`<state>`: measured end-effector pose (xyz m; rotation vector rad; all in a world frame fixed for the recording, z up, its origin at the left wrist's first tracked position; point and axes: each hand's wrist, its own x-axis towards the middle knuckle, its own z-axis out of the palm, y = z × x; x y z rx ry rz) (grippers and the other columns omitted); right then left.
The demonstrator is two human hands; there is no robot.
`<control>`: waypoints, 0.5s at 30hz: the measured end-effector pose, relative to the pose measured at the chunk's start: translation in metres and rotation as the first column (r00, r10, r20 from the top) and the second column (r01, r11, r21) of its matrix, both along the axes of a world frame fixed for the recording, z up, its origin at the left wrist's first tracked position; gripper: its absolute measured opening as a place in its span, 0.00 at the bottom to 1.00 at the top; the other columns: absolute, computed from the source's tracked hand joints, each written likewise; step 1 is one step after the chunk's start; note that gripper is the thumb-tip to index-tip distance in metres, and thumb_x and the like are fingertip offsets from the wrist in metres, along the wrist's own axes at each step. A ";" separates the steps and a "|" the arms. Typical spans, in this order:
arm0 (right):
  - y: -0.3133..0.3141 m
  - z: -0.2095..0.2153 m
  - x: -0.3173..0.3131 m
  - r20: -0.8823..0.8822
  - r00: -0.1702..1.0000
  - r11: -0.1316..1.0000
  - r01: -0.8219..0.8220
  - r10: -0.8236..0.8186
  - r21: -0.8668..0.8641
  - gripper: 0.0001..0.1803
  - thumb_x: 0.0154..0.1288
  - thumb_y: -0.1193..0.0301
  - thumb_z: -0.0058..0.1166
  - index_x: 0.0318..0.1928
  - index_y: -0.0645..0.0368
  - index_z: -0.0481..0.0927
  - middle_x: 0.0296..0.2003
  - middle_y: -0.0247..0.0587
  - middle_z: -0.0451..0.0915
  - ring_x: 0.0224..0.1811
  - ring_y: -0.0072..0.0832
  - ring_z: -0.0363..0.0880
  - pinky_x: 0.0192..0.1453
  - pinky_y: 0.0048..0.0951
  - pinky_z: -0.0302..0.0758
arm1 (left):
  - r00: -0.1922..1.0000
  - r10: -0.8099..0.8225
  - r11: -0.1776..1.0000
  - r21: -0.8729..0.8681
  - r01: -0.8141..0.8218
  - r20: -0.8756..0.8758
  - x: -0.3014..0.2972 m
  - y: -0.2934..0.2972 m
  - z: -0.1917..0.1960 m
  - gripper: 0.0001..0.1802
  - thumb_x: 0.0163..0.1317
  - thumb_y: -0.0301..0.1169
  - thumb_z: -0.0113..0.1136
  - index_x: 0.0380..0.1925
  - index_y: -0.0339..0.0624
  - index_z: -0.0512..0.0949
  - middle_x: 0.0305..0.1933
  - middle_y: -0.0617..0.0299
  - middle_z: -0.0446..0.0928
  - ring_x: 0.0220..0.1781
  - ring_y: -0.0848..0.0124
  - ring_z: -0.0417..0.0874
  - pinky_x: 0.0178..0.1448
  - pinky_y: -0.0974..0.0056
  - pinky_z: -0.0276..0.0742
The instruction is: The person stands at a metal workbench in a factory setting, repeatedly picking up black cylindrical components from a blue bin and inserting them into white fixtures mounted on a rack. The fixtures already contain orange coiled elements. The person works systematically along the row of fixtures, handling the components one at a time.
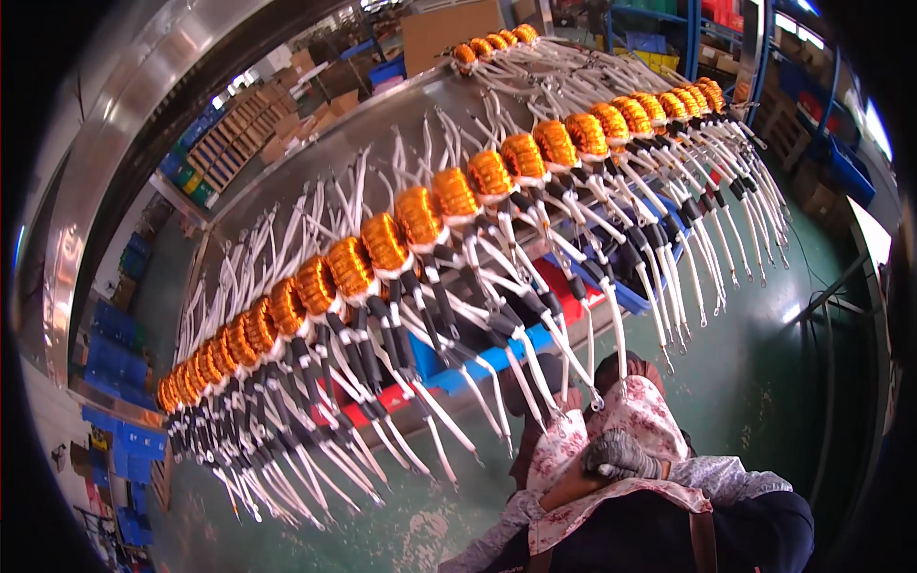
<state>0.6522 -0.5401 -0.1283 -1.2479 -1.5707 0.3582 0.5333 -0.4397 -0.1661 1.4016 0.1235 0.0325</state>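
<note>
My hands rest together over my lap, on a pink floral apron. My right hand, in a grey glove, is closed over my left hand. Only the bare wrist of the left shows; its fingers are hidden. In front of me, a long row of orange copper-wound ring coils stands along the edge of a metal table. White leads with black sleeves hang over the near edge, many ending in ring terminals. The closest lead ends lie just beyond my hands, touching neither.
A shorter row of similar coils stands at the table's far end. Below the hanging leads are blue bins and a red bin. A metal post rises at left. Wooden pallets and blue shelving stand farther off.
</note>
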 end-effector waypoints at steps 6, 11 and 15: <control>0.009 -0.005 -0.009 0.087 0.992 0.996 0.085 -0.087 0.021 0.12 0.64 0.68 0.48 0.40 0.62 0.78 0.34 0.44 0.78 0.39 0.39 0.76 0.45 0.38 0.71 | 0.979 -0.203 0.979 0.021 0.203 -0.015 0.003 0.019 -0.005 0.31 0.50 0.34 0.67 0.53 0.37 0.67 0.50 0.60 0.72 0.53 0.70 0.72 0.58 0.67 0.67; 0.003 -0.005 -0.011 0.017 0.983 0.978 0.184 -0.184 -0.096 0.12 0.64 0.68 0.48 0.41 0.62 0.78 0.34 0.43 0.78 0.38 0.38 0.76 0.45 0.37 0.72 | 0.938 -0.332 0.943 -0.013 0.333 -0.101 0.020 0.010 -0.012 0.31 0.50 0.35 0.67 0.53 0.37 0.67 0.49 0.60 0.72 0.53 0.70 0.72 0.58 0.67 0.66; -0.011 -0.003 -0.011 -0.061 0.951 0.936 0.283 -0.302 -0.208 0.12 0.64 0.68 0.49 0.41 0.62 0.78 0.34 0.42 0.78 0.38 0.36 0.76 0.45 0.36 0.72 | 0.886 -0.435 0.900 -0.076 0.428 -0.159 0.038 -0.007 -0.018 0.31 0.50 0.35 0.67 0.53 0.36 0.67 0.49 0.60 0.72 0.52 0.70 0.72 0.58 0.67 0.66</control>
